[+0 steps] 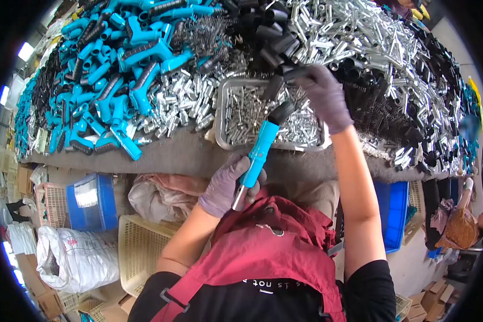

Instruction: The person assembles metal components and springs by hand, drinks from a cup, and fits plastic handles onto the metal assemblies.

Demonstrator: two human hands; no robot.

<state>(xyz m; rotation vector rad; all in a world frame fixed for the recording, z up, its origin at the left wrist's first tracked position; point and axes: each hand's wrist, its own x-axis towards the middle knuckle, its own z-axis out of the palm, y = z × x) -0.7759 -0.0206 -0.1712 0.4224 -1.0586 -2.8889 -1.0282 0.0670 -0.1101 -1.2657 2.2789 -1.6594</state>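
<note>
Blue handle [258, 153], black-capped, metal stem below: clasped in left hand [226, 187]. Right hand [324, 96] pinches black sleeve [294, 73] over metal tray [220, 121]; blue grips [112, 80] heaped beside.

The right hand [324, 96] hides part of the metal tray [222, 115].

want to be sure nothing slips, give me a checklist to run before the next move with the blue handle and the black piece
1. Left hand grips the blue handle: ok, fingers wrapped around its lower part.
2. Handle's black tip clear and pointing up over the metal tray: ok.
3. Right hand has a black piece: ok, pinched at the fingertips.
4. Black piece lined up with the handle's tip: not ok, it is apart, above and to the right.
5. Metal rod at the handle's bottom end seated: cannot tell.
</note>
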